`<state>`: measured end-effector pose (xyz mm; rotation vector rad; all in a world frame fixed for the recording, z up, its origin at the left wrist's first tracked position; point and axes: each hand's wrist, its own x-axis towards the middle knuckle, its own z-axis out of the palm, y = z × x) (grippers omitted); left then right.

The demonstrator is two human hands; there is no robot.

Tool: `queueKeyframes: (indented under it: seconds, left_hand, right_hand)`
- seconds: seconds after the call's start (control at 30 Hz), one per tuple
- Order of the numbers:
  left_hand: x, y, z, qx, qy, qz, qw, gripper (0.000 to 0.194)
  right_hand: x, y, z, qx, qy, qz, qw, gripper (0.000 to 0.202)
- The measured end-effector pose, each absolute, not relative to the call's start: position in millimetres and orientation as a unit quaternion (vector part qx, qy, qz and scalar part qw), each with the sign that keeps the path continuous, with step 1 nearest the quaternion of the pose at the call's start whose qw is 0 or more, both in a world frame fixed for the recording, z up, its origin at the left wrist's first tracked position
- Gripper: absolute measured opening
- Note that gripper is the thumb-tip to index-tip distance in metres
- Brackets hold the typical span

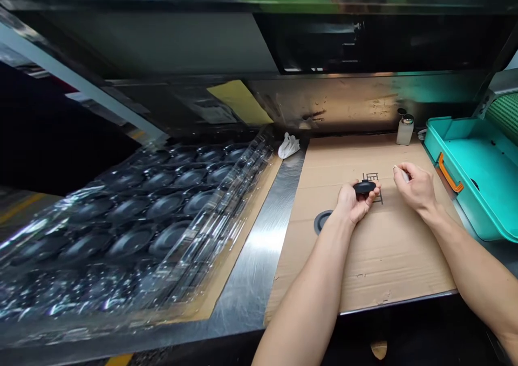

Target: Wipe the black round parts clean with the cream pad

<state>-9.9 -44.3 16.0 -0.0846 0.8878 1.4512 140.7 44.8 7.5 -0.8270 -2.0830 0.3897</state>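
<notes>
My left hand (pixel 353 203) is closed around a small round black plastic part (pixel 365 187), held tilted above the cardboard with a little tab at its top edge. To the right of it, my right hand (pixel 420 189) is curled into a pinch, apart from the black part. A bit of something whitish shows between its thumb and fingers, too small to name. On the cardboard (pixel 388 258), partly hidden behind my left forearm, lies a flat black ring-shaped part (pixel 321 221).
Clear plastic trays (pixel 133 242) of round black parts fill the left side. A crumpled white cloth (pixel 288 146) lies on the metal table (pixel 259 242). Behind my right hand stands a small bottle (pixel 405 129). A teal bin (pixel 477 204) with an orange handle (pixel 449 174) is at right.
</notes>
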Motion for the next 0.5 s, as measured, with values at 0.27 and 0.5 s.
queueKeyframes:
  seconds: [0.27, 0.5]
  left_hand:
    - [-14, -45, 13, -0.086, 0.347, 0.651, 0.669, 0.048]
    - [-10, -45, 15, -0.063, 0.368, 0.651, 0.661, 0.05]
  right_hand:
    - [138, 57, -7, -0.326, -0.827, 0.153, 0.431, 0.023]
    - [138, 56, -5, -0.278, -0.847, 0.172, 0.42, 0.019]
